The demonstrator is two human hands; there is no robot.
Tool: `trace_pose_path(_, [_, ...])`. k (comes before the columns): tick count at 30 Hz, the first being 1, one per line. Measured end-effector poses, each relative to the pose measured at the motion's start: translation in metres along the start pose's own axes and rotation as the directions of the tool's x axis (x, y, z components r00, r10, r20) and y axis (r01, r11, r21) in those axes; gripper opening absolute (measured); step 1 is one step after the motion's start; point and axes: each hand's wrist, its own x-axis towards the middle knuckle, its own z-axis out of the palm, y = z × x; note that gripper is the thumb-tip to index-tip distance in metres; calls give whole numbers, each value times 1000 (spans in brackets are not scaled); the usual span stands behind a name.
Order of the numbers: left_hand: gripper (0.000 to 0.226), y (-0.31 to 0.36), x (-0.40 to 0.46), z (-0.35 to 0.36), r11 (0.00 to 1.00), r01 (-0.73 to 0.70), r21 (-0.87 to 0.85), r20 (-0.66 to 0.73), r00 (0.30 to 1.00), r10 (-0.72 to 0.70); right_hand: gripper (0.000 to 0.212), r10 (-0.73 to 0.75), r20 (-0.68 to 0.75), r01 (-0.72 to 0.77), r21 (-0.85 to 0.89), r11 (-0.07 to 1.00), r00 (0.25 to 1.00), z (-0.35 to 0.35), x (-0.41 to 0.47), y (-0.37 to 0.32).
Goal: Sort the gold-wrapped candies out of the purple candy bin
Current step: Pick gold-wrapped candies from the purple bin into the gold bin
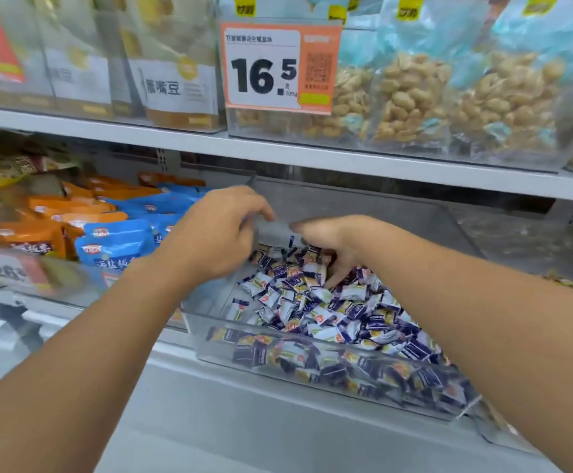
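A clear plastic bin on the lower shelf is heaped with small purple-and-white wrapped candies. A few gold-brown wrappers show at the back of the heap, just under my right hand. My right hand reaches into the back of the bin, thumb stretched to the left and fingers pointing down into the candies. My left hand hovers over the bin's back left corner with its fingers curled downward. It is motion-blurred, and the palm side is hidden, so I cannot see whether it holds anything.
Orange and blue snack packs fill the bin to the left. The shelf edge above carries clear boxes of nut bags and an orange price tag reading 16.5. A clear bin stands to the right.
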Motion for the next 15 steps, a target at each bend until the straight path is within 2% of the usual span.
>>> trace_pose_path(2, [32, -17, 0, -9, 995, 62, 72, -42, 997, -59, 59, 55, 82, -60, 60, 996, 995, 19, 19, -13])
trace_pose_path(4, [31, -31, -4, -11, 987, 134, 89, 23, 990, -136, 37, -13, 193, -11, 122, 992, 981, 37, 32, -23])
trace_pose_path(5, [31, -35, -6, -10, 987, 141, 75, 79, 986, -146, 33, -76, 250, 34, 168, 985, 965, 42, 37, -28])
trace_pose_path(7, [27, -37, -4, -7, 986, 119, 113, 140, 981, -135, 38, -182, 360, 107, 219, 970, 915, 37, 35, -36])
trace_pose_path(9, [24, -36, 0, -5, 975, 79, 209, 162, 980, -114, 48, -214, 370, 152, 188, 970, 904, 13, 32, -38])
trace_pose_path(10, [23, -34, 2, -5, 961, 45, 272, 190, 977, -99, 51, -211, 311, 185, 112, 976, 927, -3, 36, -35])
trace_pose_path(11, [22, -30, 3, -3, 938, 7, 347, 228, 969, -91, 50, -205, 206, 221, -57, 974, 957, -21, 38, -29])
trace_pose_path(12, [21, -25, 3, 1, 908, -23, 418, 274, 956, -102, 45, -216, 76, 229, -305, 925, 973, -33, 39, -22])
trace_pose_path(13, [22, -20, 2, 6, 882, -41, 469, 317, 940, -124, 38, -259, -31, 201, -544, 815, 965, -44, 48, -14])
trace_pose_path(14, [23, -14, 1, 12, 861, -61, 505, 364, 920, -149, 32, -308, -74, 161, -725, 670, 948, -51, 56, -7])
trace_pose_path(15, [27, -8, -1, 19, 850, -81, 520, 412, 896, -167, 29, -333, -80, 131, -815, 565, 939, -52, 64, 0])
